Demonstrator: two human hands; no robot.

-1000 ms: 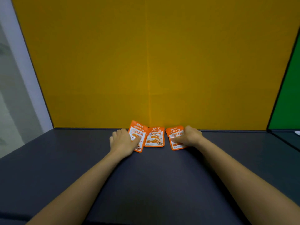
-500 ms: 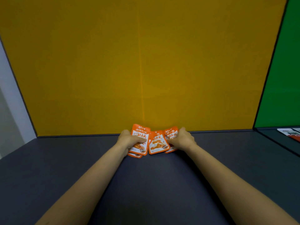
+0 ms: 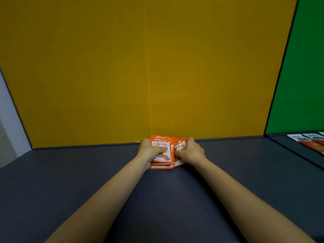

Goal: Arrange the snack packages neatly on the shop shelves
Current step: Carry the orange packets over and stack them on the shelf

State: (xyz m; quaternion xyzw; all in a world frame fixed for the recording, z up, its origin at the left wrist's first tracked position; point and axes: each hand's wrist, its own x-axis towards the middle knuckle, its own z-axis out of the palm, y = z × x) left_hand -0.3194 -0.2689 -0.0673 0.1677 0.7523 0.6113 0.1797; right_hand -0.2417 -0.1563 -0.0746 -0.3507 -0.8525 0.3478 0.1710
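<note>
A bunch of orange and white snack packets [image 3: 161,146] is gathered into an overlapping stack near the back of the dark grey shelf [image 3: 70,172], close to the yellow back wall. My left hand [image 3: 149,151] grips the stack's left side, thumb lying across the front packet. My right hand [image 3: 190,151] pinches the rightmost packet [image 3: 180,146] from the right side. The packets underneath are mostly hidden by the front one and my fingers.
The yellow back wall [image 3: 149,67] rises right behind the packets. A green panel [image 3: 301,76] divides off a neighbouring shelf at right, where several white and red packets [image 3: 312,141] lie. A pale wall edge shows at far left.
The packets, spread side by side a second ago, are pushed together into an overlapping stack. Both hands have closed in toward each other and now hold it. The view has shifted right.
</note>
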